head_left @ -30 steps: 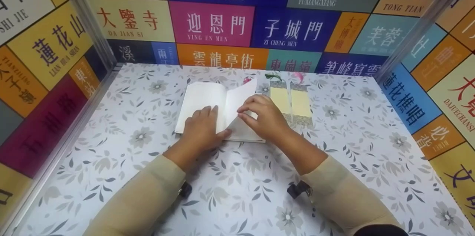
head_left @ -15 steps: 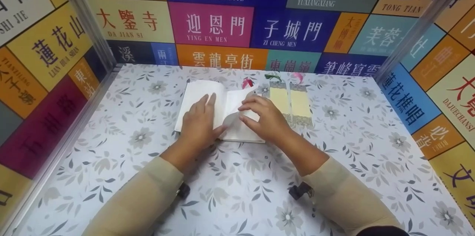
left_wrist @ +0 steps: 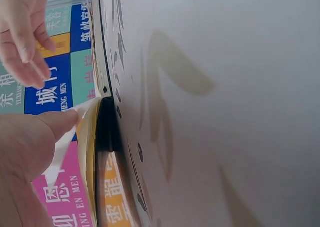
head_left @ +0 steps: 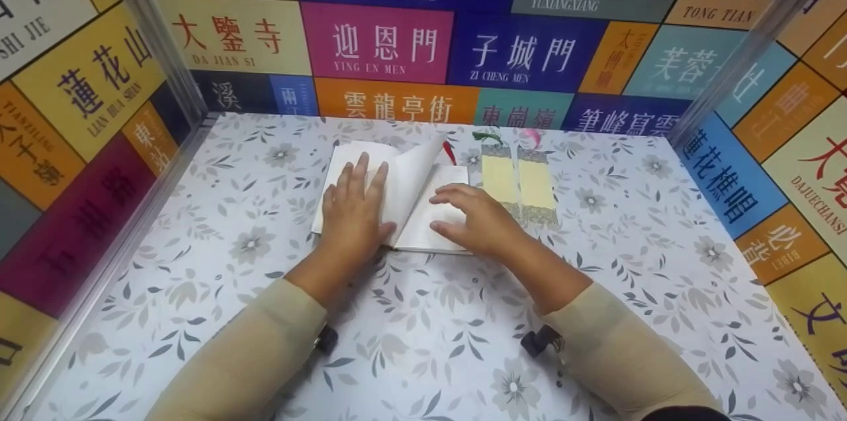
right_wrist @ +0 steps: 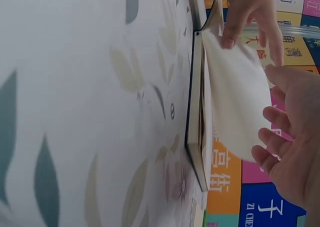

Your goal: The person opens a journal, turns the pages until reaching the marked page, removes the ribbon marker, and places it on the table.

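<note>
An open book (head_left: 437,226) with white pages lies on the table. One page (head_left: 419,173) stands raised and curved near the middle, leaning left. My left hand (head_left: 351,209) rests on the left-hand pages, fingers spread, with its thumb by the foot of the raised page. Over the right-hand side, my right hand (head_left: 480,216) hovers with loosely bent fingers and nothing between them. A red tassel (head_left: 449,152) shows at the book's top edge, its upper part hidden behind the raised page. In the right wrist view, the curved page (right_wrist: 240,92) stands close to the right fingertips.
Right of the book lie two yellow-and-grey bookmarks, one (head_left: 497,176) with a green tassel (head_left: 488,138), the other (head_left: 536,179) with a pink tassel (head_left: 532,138). Panels with street names (head_left: 384,44) wall in the floral tabletop (head_left: 423,341) at the back and sides.
The right fingers have let go of the page, which has swung left, showing the page beneath and more of the red tassel. My left hand has shifted left and spread its fingers.
</note>
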